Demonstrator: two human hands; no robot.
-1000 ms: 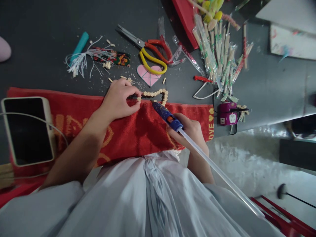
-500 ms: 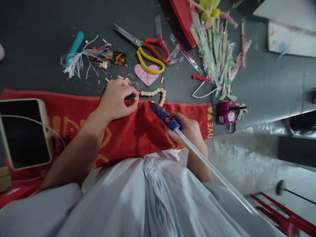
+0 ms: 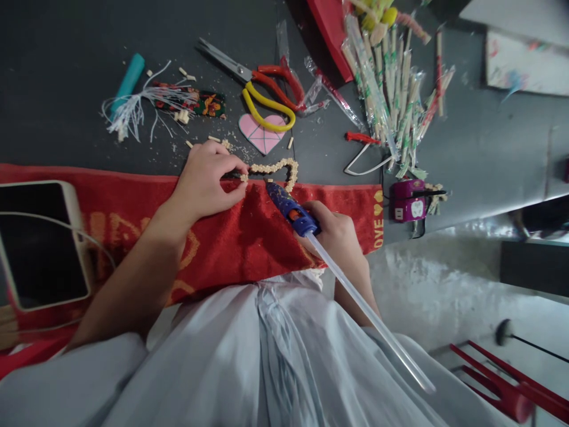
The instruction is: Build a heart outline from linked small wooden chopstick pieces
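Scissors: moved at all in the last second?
No. Against the pink heart on the table, the scissors show no clear shift either way; they overlap it alike in all three pictures.

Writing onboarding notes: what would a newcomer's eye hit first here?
The red towel lies along the table's near edge. Then comes the blue glue gun in the right grip, its long clear stick slanting toward the lower right. Beyond, big scissors overlap a pink heart.

Blue glue gun (image 3: 287,206) tilted, tip nr bent beige strip (image 3: 293,168).
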